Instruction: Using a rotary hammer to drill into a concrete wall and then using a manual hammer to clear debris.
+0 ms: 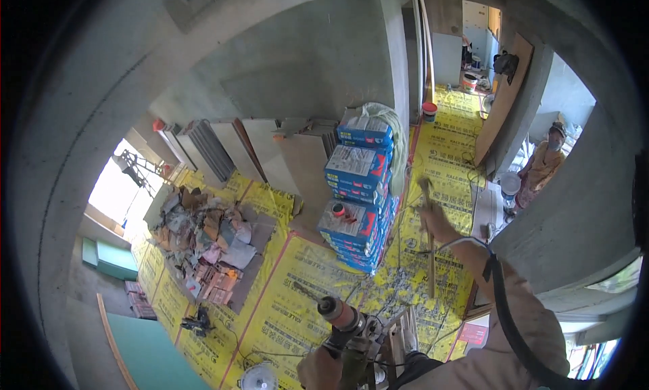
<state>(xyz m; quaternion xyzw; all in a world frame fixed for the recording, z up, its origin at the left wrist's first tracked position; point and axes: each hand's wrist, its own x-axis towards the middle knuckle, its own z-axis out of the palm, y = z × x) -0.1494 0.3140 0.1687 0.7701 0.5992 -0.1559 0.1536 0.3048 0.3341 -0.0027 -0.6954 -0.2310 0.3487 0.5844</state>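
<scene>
My left hand [320, 370] comes in at the lower edge, closed round the grip of a power drill [345, 317]. A long bit [305, 290] sticks out of the drill's chuck toward the upper left. My right hand [436, 224] is raised at the right of the middle, fingers wrapped round the wooden handle [431, 268] of a hammer. The hammer's head [424, 185] shows just above the fist, and the handle hangs down below it. Under me, beside the drill, is part of a stepladder [404, 332].
Stacked blue bags [351, 170] stand by the wall. Rubble [209, 241] lies on yellow floor sheeting [297, 255], with grey chips below me. Boards [277, 146] lean against the wall. Another person [544, 161] is at the right opening near a bucket [510, 184]. A black hose [503, 309] crosses my right arm.
</scene>
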